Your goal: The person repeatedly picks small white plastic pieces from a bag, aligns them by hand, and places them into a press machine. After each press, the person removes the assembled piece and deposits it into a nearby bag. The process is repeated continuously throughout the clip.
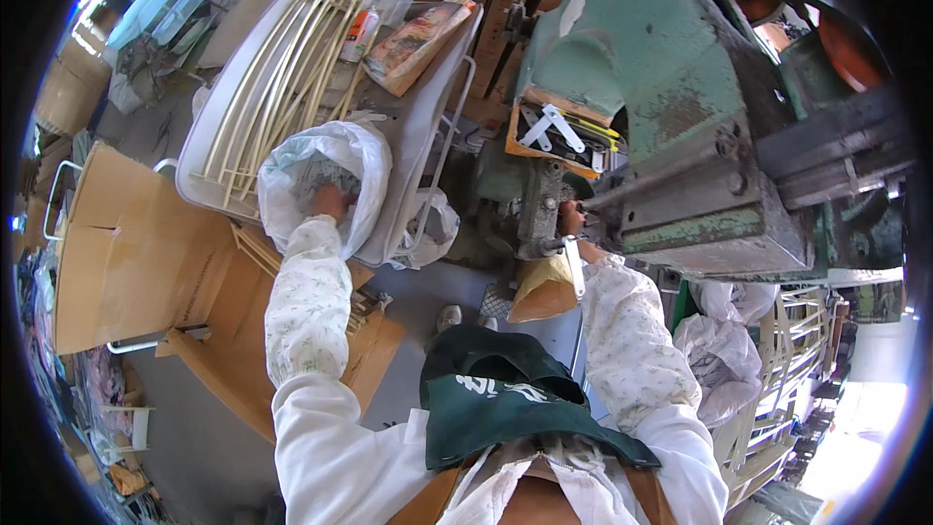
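My left hand [330, 202] reaches into a white plastic bag [372, 157] that holds a heap of small greyish parts [328, 173]. Its fingers point down into the heap and are hidden. At the green machine, my right hand [571, 218] is beside a metal block [539, 209], its fingers curled together and partly hidden; what they hold cannot be made out. A pale metal strip [574, 268] with rounded ends stands just in front of my right wrist. Below it is a tan paper-like piece [542, 289].
The green press-like machine [671, 58] fills the right side. A box [517, 141] on it holds flat metal pieces and tools. Gold-coloured tube frames [282, 87], a spray can [360, 34] and a printed bag [416, 47] lie on the left table. An open cardboard box [146, 243] stands lower left.
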Demonstrator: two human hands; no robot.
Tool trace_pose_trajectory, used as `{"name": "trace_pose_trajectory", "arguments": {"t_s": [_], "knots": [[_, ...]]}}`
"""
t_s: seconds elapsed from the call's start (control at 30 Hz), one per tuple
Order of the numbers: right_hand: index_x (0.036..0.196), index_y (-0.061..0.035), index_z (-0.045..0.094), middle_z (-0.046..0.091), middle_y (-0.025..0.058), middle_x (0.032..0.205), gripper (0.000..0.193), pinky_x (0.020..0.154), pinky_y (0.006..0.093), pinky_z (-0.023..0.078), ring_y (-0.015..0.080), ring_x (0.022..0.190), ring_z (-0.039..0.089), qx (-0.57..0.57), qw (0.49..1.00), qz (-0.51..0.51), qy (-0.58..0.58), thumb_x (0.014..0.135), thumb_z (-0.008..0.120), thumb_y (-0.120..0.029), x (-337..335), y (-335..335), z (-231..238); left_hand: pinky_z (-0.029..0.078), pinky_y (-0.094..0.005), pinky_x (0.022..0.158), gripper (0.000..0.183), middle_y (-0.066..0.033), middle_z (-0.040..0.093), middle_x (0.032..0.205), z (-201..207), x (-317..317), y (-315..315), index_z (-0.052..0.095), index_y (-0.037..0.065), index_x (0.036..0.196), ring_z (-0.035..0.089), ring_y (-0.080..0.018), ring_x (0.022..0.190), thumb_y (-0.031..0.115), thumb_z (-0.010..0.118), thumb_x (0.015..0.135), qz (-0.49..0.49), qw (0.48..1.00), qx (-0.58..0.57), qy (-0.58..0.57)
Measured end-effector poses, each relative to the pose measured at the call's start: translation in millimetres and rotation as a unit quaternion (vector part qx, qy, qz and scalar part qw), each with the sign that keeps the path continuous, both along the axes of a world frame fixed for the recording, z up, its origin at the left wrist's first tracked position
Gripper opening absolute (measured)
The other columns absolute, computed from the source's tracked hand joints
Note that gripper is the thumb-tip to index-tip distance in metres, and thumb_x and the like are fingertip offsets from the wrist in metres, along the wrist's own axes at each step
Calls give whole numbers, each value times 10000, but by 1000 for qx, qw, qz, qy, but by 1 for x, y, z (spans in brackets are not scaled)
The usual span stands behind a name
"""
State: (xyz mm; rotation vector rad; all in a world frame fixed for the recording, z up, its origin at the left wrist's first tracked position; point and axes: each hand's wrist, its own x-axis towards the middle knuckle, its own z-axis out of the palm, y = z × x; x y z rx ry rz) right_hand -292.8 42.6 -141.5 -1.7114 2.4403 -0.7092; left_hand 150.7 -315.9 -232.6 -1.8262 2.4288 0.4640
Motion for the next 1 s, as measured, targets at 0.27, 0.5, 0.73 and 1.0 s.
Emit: {"name": "trace_pose_trajectory", "arguments": {"t_s": [0.27, 0.5, 0.73, 1.0], "knots": [[978, 8, 622, 629, 135, 930, 199, 838, 379, 443, 290, 907, 581, -23, 999, 7, -22, 862, 601, -152, 8, 1, 5, 515, -416, 795, 511, -243, 609, 1081, 18, 84, -54, 587, -57, 1082, 620, -382, 953, 330, 707, 770, -184, 978, -58, -84], [998, 5, 618, 623, 129, 958, 218, 849, 369, 435, 275, 924, 571, -6, 999, -34, -2, 856, 613, -161, -12, 35, 2, 554, -326, 659, 399, -114, 623, 1050, 75, 26, 24, 565, -53, 1155, 617, -191, 877, 17, 687, 782, 175, 839, 99, 506], [1017, 2, 614, 617, 124, 986, 240, 860, 358, 428, 260, 942, 560, -5, 1000, -21, -12, 850, 626, -171, -3, 29, -2, 450, -302, 832, 497, -126, 610, 1150, 16, 8, 21, 545, -44, 1217, 579, -194, 983, 187, 708, 809, 255, 779, 65, 570], [1040, -2, 609, 610, 118, 1018, 268, 874, 347, 420, 243, 962, 548, -7, 1000, -9, -29, 843, 641, -181, -4, 28, 3, 437, -401, 890, 421, -287, 581, 1129, 22, -25, -10, 506, -130, 1183, 572, -391, 1012, 202, 491, 924, 281, 776, -213, 522]]}}
